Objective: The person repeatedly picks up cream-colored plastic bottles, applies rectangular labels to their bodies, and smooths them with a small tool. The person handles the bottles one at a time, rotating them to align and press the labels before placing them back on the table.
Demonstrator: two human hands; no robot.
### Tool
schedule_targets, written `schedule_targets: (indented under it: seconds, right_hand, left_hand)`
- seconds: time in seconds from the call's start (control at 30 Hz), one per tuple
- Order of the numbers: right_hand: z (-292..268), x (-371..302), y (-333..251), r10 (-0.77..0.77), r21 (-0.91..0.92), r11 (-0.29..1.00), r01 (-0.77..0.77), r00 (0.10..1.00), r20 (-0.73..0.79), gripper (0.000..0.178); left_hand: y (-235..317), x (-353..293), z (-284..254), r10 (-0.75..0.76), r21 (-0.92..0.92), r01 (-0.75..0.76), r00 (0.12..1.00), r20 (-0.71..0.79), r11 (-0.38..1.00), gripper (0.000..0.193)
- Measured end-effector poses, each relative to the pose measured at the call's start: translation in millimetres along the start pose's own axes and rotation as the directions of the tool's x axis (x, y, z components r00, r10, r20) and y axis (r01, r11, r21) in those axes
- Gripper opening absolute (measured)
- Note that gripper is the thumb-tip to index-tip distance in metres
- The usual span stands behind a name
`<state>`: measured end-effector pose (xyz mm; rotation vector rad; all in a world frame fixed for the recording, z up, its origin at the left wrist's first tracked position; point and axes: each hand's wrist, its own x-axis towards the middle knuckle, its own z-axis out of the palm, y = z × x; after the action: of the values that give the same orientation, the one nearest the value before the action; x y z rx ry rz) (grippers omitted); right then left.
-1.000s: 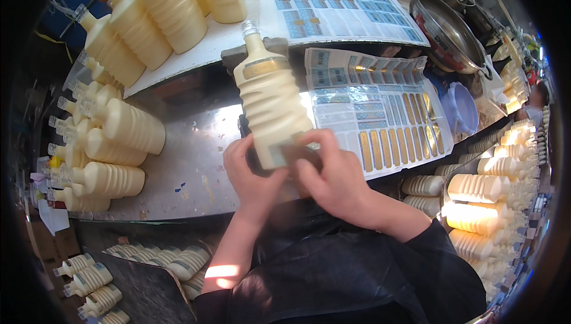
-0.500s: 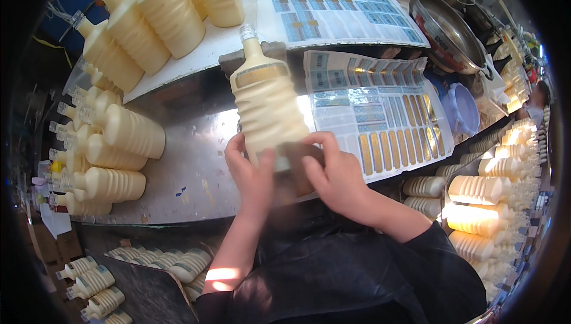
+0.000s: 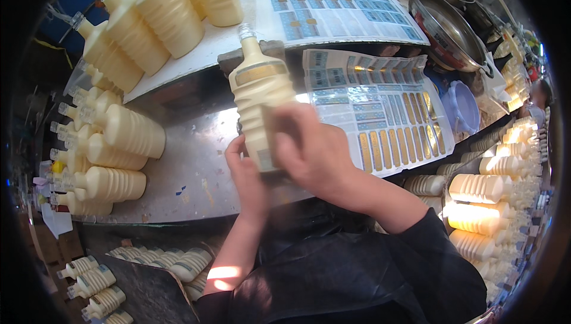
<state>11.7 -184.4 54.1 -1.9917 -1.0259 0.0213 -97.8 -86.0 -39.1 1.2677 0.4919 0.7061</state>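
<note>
A cream bottle (image 3: 250, 101) with a clear threaded neck lies in front of me, neck pointing away, its shoulder end against a dark block (image 3: 229, 61). Across its shoulder runs a gold label (image 3: 260, 73); a small blue-grey label (image 3: 265, 157) sits near its base. My left hand (image 3: 245, 172) grips the bottle's lower left side, fingers curled round it. Over the lower right part hovers or rests my right hand (image 3: 318, 154), its fingers smeared by motion; whether they hold anything is unclear. Right of the bottle lies a sheet of gold and blue labels (image 3: 372, 119).
Several cream bottles (image 3: 135, 133) are stacked at the left of the metal table (image 3: 184, 172). More bottles (image 3: 172, 17) stand on the white shelf (image 3: 250, 8) beside another label sheet (image 3: 333, 14). At right are a wide pan (image 3: 446, 26), a purple basin (image 3: 461, 107) and rows of bottles (image 3: 476, 188).
My right hand has moved left and up across the lower part of the bottle. The bottle and my left hand have hardly shifted.
</note>
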Motion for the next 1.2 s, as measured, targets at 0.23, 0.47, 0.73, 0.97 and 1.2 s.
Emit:
schedule_targets:
  seconds: [0.23,0.47,0.73,0.97,1.2]
  right_hand:
    - [-12.4,16.9,29.3,0.056,-0.098,0.994,-0.039,0.982,0.181,0.034]
    - [-23.2,-4.4,83.2,0.166,-0.024,0.986,-0.165,0.983,0.077,0.037]
    - [-19.4,-15.2,100.9,0.355,0.29,0.895,-0.339,0.935,-0.005,0.039]
    - [-11.9,-13.9,80.7,0.207,0.244,0.938,-0.247,0.962,0.179,0.039]
    - [1.6,-24.6,111.9,0.122,0.182,0.976,-0.124,0.992,0.02,0.037]
  left_hand:
    - [-6.3,5.5,-13.4,0.025,0.247,-0.028,1.0,0.013,0.969,0.061]
    - [-12.0,7.6,-20.6,-0.037,0.076,0.031,0.996,0.076,0.997,0.056]
    - [-8.4,5.1,-23.0,-0.031,0.063,0.027,0.996,0.078,0.998,0.052]
    - [-4.5,-0.1,-18.5,-0.067,0.038,0.064,0.996,0.067,0.997,0.057]
    - [-6.5,2.7,-22.2,-0.058,0.019,0.056,0.993,0.101,0.998,0.055]
